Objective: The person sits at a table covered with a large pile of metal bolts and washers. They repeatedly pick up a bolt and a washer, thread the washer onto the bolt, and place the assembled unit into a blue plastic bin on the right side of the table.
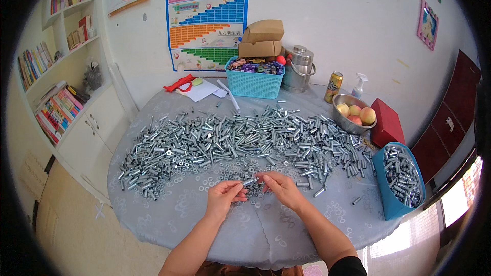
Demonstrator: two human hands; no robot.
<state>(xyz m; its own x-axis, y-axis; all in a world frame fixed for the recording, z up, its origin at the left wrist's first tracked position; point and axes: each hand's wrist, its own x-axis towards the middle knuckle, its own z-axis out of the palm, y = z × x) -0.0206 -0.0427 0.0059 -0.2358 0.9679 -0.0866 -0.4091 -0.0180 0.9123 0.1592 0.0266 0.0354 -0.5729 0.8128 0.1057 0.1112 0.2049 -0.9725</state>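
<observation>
A broad heap of silver metal bolts and sleeves point(240, 140) covers the middle of the round table point(169, 214), with small washers point(194, 166) scattered along its near edge. My left hand point(223, 198) pinches one silver bolt point(249, 181) at its fingertips. My right hand point(280, 188) meets it from the right, fingers closed on the same bolt's other end, just above a small pile of washers.
A blue bin point(401, 181) of finished metal parts stands at the table's right edge. Behind the heap are a teal basket point(254, 83), a steel pot point(298, 69), a drink can point(334, 87), a bowl of peaches point(354, 114) and a red box point(387, 121). Bookshelves point(56, 87) line the left wall.
</observation>
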